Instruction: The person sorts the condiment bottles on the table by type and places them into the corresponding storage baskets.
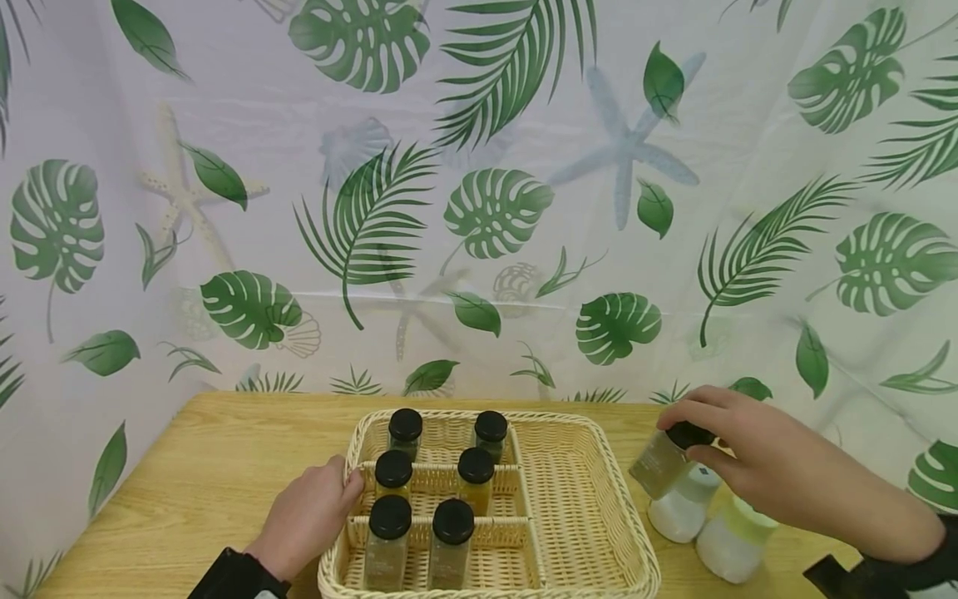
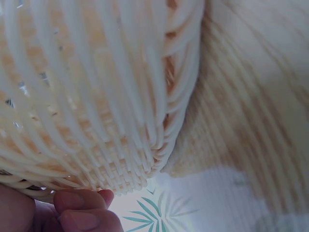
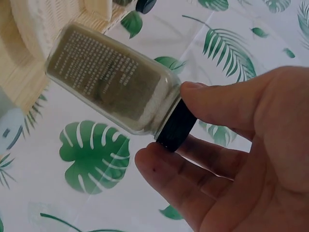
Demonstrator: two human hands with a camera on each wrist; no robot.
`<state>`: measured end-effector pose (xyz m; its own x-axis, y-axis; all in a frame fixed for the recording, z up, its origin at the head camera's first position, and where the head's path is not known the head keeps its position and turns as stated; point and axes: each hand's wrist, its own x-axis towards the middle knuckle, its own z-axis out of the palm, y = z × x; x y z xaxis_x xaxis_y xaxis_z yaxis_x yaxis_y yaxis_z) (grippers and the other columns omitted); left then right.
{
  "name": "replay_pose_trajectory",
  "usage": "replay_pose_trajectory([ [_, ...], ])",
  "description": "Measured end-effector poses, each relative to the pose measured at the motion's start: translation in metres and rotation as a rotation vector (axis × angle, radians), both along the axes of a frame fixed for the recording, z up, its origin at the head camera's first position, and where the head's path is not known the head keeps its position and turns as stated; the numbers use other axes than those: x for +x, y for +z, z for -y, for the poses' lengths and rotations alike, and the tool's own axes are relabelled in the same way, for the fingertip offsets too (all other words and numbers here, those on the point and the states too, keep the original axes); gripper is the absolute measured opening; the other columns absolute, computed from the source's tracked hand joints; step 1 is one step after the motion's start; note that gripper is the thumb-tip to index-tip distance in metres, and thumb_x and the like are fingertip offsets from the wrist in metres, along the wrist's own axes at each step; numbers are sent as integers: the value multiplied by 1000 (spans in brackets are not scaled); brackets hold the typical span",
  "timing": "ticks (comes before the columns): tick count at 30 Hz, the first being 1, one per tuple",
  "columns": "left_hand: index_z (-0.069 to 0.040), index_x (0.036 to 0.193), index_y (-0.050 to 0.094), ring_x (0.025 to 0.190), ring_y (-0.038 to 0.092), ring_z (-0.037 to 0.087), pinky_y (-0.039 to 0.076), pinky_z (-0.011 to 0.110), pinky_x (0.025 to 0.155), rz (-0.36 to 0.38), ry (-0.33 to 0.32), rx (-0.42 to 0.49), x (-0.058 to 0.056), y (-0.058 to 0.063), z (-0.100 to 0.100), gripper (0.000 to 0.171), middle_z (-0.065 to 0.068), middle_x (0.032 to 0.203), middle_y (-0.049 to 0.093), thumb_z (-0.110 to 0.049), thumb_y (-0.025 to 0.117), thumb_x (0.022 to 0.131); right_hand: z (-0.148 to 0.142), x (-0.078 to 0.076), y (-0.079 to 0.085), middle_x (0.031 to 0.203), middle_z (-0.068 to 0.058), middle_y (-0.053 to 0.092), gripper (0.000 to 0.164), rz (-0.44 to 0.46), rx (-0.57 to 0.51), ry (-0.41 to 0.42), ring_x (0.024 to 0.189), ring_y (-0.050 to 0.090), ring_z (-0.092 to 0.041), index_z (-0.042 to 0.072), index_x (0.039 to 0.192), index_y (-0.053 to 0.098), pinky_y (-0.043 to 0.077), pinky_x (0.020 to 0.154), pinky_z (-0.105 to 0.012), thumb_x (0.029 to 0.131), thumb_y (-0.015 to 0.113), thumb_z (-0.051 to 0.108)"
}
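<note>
A pale wicker basket [image 1: 584, 499] stands on the wooden table. My left hand [image 1: 310, 512] grips its left rim; in the left wrist view, the fingers [image 2: 79, 220] curl at the rim beside the woven wall [image 2: 96, 111]. My right hand [image 1: 756, 474] pinches a glass spice jar [image 3: 111, 79] by its black lid [image 3: 177, 125]. Greyish-brown powder fills most of the jar, and printed text covers one side. It is held tilted in the air right of the basket, above two white containers. Black-lidded jars [image 1: 389, 532] stand in the basket's left compartments, two per row.
One white container [image 1: 677, 507] sits just right of the basket, partly behind the held jar. Beside it is another with a yellow-green top [image 1: 737, 541]. A leaf-patterned cloth [image 1: 479, 249] hangs behind the table [image 1: 202, 482]. Wicker dividers [image 1: 486, 520] split the basket's left side into rows.
</note>
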<state>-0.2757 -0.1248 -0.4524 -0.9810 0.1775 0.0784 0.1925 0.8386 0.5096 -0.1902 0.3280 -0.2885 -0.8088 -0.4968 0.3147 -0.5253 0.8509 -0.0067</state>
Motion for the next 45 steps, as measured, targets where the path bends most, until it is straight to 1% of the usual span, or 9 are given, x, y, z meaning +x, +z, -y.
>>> replay_pose_trajectory([
  [4, -6, 88, 54, 48, 37, 16, 29, 31, 51, 7, -1, 2, -1, 0, 0, 30, 2, 60, 41, -28, 43, 106, 14, 1, -1, 102, 20, 56, 47, -35, -10, 94, 85, 52, 5, 29, 113, 66, 49, 68, -21, 78, 83, 1],
  [11, -6, 89, 55, 49, 39, 16, 30, 32, 52, 13, 1, -2, -1, -1, 0, 30, 2, 61, 42, -29, 44, 106, 38, 4, 0, 107, 20, 59, 47, -26, -1, 151, 87, 56, 4, 30, 114, 66, 51, 68, -22, 79, 82, 4],
  [21, -6, 89, 54, 49, 39, 17, 30, 32, 51, 18, -1, 4, -1, 0, 0, 31, 2, 61, 42, -29, 43, 106, 67, 10, -4, 116, 19, 57, 48, 112, 0, 157, 102, 58, -4, 36, 116, 62, 53, 83, -28, 83, 80, 6],
  [23, -5, 89, 54, 49, 39, 17, 30, 32, 51, 18, 0, 3, -1, 0, 0, 31, 3, 61, 42, -29, 43, 106, 72, 10, -5, 118, 19, 57, 48, 129, -6, 172, 104, 58, -4, 37, 117, 62, 53, 84, -28, 84, 79, 6],
  [31, -5, 89, 54, 49, 39, 17, 30, 32, 52, 16, 1, -3, -1, 0, 0, 31, 2, 61, 41, -29, 44, 106, 90, 6, -15, 125, 13, 59, 52, 176, -40, 293, 110, 59, -12, 36, 118, 61, 54, 87, -32, 84, 77, 0],
  [36, -6, 88, 54, 49, 38, 17, 30, 32, 53, 21, -1, -5, 0, 0, 1, 31, 2, 61, 41, -29, 43, 106, 100, 3, -21, 128, 12, 59, 52, 265, -35, 322, 113, 58, -13, 36, 118, 63, 54, 86, -30, 87, 73, -4],
  [40, -7, 88, 53, 49, 36, 16, 29, 32, 53, 24, -4, -5, 0, 0, 1, 31, 2, 61, 40, -29, 43, 106, 108, 2, -24, 132, 12, 56, 48, 352, -38, 343, 120, 54, -13, 35, 121, 61, 50, 94, -27, 92, 67, -3],
  [43, -7, 88, 53, 49, 35, 16, 28, 32, 53, 29, -6, 0, 0, 1, 0, 31, 2, 60, 39, -29, 43, 107, 112, 3, -27, 136, 12, 54, 46, 365, -38, 369, 126, 51, -12, 33, 124, 59, 44, 103, -27, 94, 63, -2],
  [45, -7, 88, 53, 49, 34, 16, 27, 31, 53, 29, -9, 2, -1, 1, 0, 31, 2, 60, 38, -29, 43, 107, 115, 2, -29, 138, 11, 54, 46, 370, -36, 377, 128, 50, -13, 33, 124, 59, 42, 106, -27, 95, 62, -3],
])
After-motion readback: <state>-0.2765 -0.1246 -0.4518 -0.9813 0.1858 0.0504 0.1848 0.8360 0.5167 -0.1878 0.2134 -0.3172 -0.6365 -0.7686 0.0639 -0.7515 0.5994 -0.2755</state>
